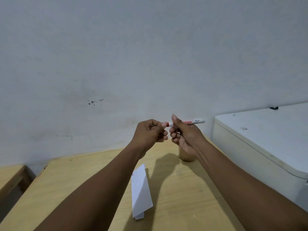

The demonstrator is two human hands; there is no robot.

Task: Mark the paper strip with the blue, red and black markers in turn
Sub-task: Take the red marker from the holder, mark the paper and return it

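Red marker [186,122]: raised above paper strip [140,189], right hand [185,135] clamped on barrel.
Left hand [150,132]: fingertips pinched at cap end.
Risk: cap jerks free, ink smears fingers.

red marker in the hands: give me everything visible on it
The red marker has a white barrel with red lettering, partly hidden, and a small dark code near its right end. It looks like plastic. It lies roughly level in the air above the wooden table, in front of the wall. The right hand grips the barrel; the left hand pinches the red left end. Whether the cap is on or off cannot be told.
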